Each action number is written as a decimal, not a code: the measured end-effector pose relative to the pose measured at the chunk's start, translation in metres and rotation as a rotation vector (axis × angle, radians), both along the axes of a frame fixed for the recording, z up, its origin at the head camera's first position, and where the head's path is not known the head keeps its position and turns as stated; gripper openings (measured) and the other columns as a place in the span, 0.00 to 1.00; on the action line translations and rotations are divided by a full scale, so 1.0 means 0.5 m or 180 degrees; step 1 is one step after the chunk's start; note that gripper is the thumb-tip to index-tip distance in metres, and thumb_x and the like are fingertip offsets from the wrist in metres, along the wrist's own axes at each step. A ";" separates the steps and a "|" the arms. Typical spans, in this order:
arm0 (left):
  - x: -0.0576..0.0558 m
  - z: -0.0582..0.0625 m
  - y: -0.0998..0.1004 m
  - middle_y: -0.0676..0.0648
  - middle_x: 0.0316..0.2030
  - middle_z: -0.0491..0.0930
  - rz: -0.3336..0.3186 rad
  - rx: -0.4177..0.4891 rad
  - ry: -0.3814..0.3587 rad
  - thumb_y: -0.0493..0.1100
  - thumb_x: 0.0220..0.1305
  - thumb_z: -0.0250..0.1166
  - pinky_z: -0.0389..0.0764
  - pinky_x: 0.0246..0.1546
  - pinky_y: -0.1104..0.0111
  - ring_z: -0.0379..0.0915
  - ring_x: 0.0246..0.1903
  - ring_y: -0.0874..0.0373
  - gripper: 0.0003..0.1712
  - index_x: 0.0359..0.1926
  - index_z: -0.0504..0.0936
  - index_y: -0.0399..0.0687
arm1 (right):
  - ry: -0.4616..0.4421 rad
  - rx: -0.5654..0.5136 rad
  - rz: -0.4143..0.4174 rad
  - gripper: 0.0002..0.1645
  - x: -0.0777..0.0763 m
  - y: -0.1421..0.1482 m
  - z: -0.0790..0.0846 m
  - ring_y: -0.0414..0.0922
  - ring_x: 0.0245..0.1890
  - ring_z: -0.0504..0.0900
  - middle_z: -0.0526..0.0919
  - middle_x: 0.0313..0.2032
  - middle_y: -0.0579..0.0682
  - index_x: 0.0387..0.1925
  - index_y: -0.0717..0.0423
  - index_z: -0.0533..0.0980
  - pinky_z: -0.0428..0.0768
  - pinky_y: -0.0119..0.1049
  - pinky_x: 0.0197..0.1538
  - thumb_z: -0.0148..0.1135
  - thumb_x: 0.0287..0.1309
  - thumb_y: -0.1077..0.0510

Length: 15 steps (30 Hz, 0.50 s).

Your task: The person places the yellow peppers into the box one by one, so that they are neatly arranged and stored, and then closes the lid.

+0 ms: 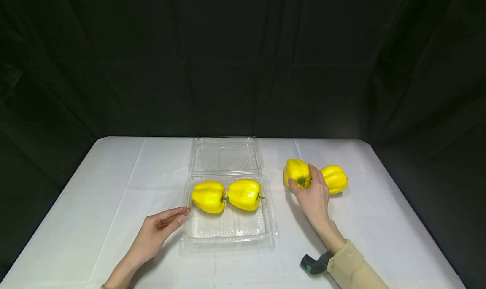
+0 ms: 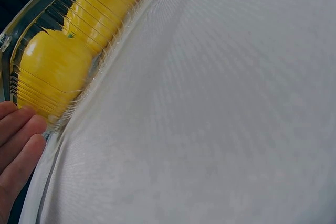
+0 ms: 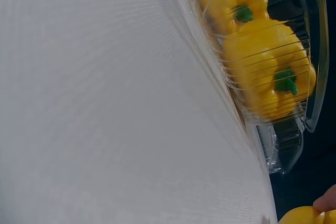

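On the right of the head view, my right hand (image 1: 314, 196) grips a yellow bell pepper (image 1: 296, 171), thumb on one side and fingers on the other. A second loose yellow pepper (image 1: 335, 179) lies just behind that hand, partly covered by it. Two more yellow peppers, a left one (image 1: 208, 196) and a right one (image 1: 244, 195), lie side by side in the clear plastic clamshell container (image 1: 228, 237). My left hand (image 1: 153, 234) touches the container's left rim with fairly straight fingers. In the left wrist view its fingers (image 2: 23, 140) rest against the ribbed wall.
The container's hinged lid (image 1: 225, 156) lies folded back behind the base, towards the table's far edge. A white cloth (image 1: 125, 183) covers the table. Black curtain (image 1: 235, 69) hangs around the back and sides. A dark wrist device (image 1: 316, 263) sits at my right cuff.
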State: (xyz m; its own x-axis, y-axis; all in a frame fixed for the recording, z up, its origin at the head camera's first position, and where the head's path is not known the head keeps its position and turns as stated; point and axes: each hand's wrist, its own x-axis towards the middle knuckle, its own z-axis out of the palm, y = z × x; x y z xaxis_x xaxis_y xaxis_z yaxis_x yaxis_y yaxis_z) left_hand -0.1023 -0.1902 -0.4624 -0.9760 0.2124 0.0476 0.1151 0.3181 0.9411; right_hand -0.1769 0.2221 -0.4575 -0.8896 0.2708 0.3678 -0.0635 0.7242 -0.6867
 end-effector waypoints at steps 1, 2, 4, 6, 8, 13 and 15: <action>0.000 0.000 0.000 0.47 0.56 0.83 -0.0001 0.0002 0.0003 0.47 0.71 0.63 0.80 0.52 0.75 0.82 0.50 0.64 0.20 0.59 0.82 0.44 | 0.0008 0.0004 0.0004 0.41 0.000 0.000 -0.001 0.64 0.62 0.73 0.74 0.61 0.68 0.63 0.72 0.68 0.72 0.59 0.64 0.75 0.51 0.58; 0.000 0.000 0.000 0.47 0.56 0.83 -0.0004 0.0001 0.0006 0.47 0.71 0.63 0.80 0.52 0.75 0.82 0.50 0.64 0.20 0.59 0.82 0.44 | 0.0013 0.0004 0.0009 0.41 0.000 0.000 -0.001 0.64 0.62 0.73 0.74 0.61 0.68 0.63 0.72 0.68 0.72 0.59 0.64 0.75 0.51 0.58; 0.001 0.000 0.000 0.48 0.56 0.83 -0.0008 -0.0005 0.0011 0.47 0.71 0.63 0.80 0.52 0.75 0.82 0.50 0.64 0.20 0.59 0.82 0.45 | 0.0035 0.0014 0.0019 0.41 -0.001 0.001 -0.002 0.64 0.61 0.73 0.74 0.61 0.68 0.63 0.73 0.69 0.72 0.59 0.63 0.75 0.51 0.59; 0.001 0.000 0.000 0.49 0.55 0.84 0.0003 0.0002 -0.0006 0.48 0.71 0.63 0.80 0.52 0.75 0.82 0.50 0.64 0.20 0.59 0.82 0.45 | 0.0054 0.0024 0.0024 0.41 -0.001 0.002 -0.002 0.65 0.61 0.73 0.75 0.60 0.68 0.63 0.73 0.69 0.72 0.60 0.63 0.75 0.50 0.59; 0.002 0.000 0.000 0.49 0.55 0.84 0.0003 -0.0001 -0.0008 0.48 0.71 0.63 0.80 0.52 0.75 0.82 0.50 0.64 0.20 0.59 0.82 0.45 | 0.0061 0.0028 0.0030 0.41 -0.002 0.002 -0.002 0.65 0.61 0.73 0.75 0.60 0.69 0.62 0.73 0.69 0.72 0.60 0.63 0.75 0.50 0.60; 0.002 0.002 0.000 0.50 0.55 0.84 0.0020 -0.0026 -0.0025 0.48 0.71 0.63 0.80 0.51 0.75 0.82 0.50 0.64 0.20 0.59 0.82 0.46 | 0.0055 0.0033 0.0034 0.41 -0.001 0.001 0.001 0.65 0.61 0.73 0.75 0.60 0.69 0.62 0.73 0.69 0.72 0.60 0.63 0.75 0.50 0.60; 0.002 0.001 0.000 0.50 0.55 0.84 0.0023 -0.0038 -0.0031 0.49 0.71 0.63 0.80 0.51 0.75 0.82 0.50 0.64 0.20 0.59 0.82 0.46 | 0.0048 0.0037 0.0028 0.41 0.000 0.001 0.002 0.65 0.61 0.73 0.75 0.60 0.69 0.62 0.73 0.69 0.72 0.61 0.63 0.75 0.50 0.60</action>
State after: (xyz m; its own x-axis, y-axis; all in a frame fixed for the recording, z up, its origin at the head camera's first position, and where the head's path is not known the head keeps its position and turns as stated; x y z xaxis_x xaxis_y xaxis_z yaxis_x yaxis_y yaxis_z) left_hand -0.1014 -0.1902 -0.4617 -0.9779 0.2059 0.0354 0.1035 0.3300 0.9383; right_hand -0.1768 0.2224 -0.4564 -0.8863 0.2586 0.3843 -0.0803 0.7314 -0.6773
